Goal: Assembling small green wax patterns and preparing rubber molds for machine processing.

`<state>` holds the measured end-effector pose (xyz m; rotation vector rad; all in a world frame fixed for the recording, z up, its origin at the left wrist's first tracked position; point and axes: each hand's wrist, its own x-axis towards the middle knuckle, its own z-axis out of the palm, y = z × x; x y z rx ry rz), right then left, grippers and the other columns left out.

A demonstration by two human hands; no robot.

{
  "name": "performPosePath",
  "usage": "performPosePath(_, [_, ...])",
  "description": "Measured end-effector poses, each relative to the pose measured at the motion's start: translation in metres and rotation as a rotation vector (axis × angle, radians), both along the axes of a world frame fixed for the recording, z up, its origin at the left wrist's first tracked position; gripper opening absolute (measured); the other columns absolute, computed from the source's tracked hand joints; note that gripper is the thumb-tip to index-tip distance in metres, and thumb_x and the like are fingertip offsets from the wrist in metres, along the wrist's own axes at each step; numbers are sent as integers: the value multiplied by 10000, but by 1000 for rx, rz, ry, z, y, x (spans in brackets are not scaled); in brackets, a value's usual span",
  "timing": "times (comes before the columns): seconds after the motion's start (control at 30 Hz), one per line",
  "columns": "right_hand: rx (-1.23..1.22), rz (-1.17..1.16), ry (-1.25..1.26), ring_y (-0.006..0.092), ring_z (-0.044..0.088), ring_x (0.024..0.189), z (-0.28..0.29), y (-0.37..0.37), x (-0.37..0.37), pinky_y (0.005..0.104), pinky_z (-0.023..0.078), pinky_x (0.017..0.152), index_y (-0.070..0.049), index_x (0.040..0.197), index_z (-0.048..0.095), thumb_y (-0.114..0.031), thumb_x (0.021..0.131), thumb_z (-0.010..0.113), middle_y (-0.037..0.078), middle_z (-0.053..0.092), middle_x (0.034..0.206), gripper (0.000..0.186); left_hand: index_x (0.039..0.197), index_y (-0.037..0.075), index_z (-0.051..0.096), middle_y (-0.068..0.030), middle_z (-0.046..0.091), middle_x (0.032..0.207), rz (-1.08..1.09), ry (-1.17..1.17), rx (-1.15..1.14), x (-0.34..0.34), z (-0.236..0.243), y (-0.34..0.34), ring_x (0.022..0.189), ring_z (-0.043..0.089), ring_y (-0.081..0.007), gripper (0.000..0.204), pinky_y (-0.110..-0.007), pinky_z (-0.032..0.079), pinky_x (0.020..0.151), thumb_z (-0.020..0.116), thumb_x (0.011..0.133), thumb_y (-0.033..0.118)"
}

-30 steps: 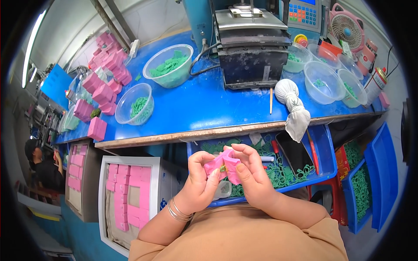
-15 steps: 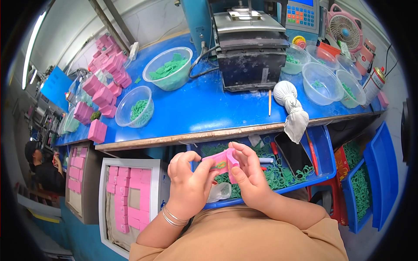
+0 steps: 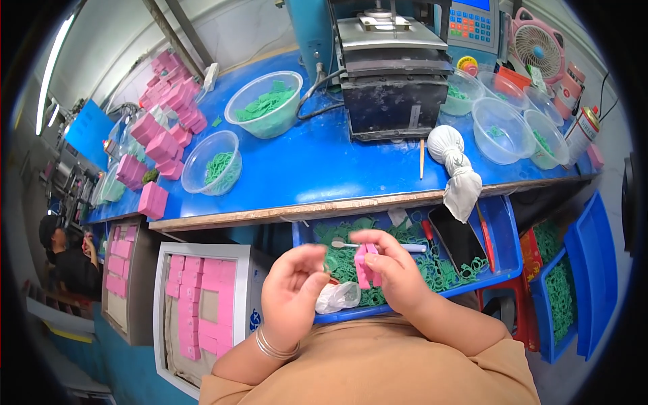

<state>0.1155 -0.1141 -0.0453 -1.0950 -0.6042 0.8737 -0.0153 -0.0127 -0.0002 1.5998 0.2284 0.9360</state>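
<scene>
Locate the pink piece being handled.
In the head view, just right of centre, the pink piece is pinched in the right hand, over the blue tray.

The blue desk (image 3: 304,165) carries pink blocks (image 3: 162,146), bowls (image 3: 507,150) of green pieces (image 3: 270,101), a black machine (image 3: 385,104), a stick (image 3: 422,159) and a white cloth bundle (image 3: 446,143) (tail overhanging the edge).
</scene>
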Motion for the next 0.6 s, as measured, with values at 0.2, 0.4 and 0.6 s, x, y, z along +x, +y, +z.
performPosePath(0.2, [163, 234, -114, 137, 484, 735, 0, 3, 2, 279, 402, 649, -8, 828, 530, -185, 883, 466, 42, 489, 739, 196, 984, -7, 582, -80, 613, 928, -381, -41, -951, 6, -17, 9, 850, 547, -143, 146, -272, 431, 786, 572, 841, 23])
performPosePath(0.4, [104, 84, -547, 179, 482, 710, 19, 1, -5, 301, 389, 633, 0, 829, 570, -91, 830, 552, 76, 495, 746, 93, 955, -6, 590, -85, 584, 984, -287, 57, -802, 11, -12, 0, 918, 544, -159, 121, -291, 423, 849, 567, 837, 5])
performPosePath(0.6, [111, 66, -639, 172, 487, 696, 16, 2, -5, 293, 393, 625, 6, 794, 552, -90, 847, 496, 66, 500, 746, 123, 867, 38, 586, -82, 573, 919, 51, 153, 0, 14, -17, -5, 890, 539, -216, 106, -344, 437, 776, 591, 776, -16])
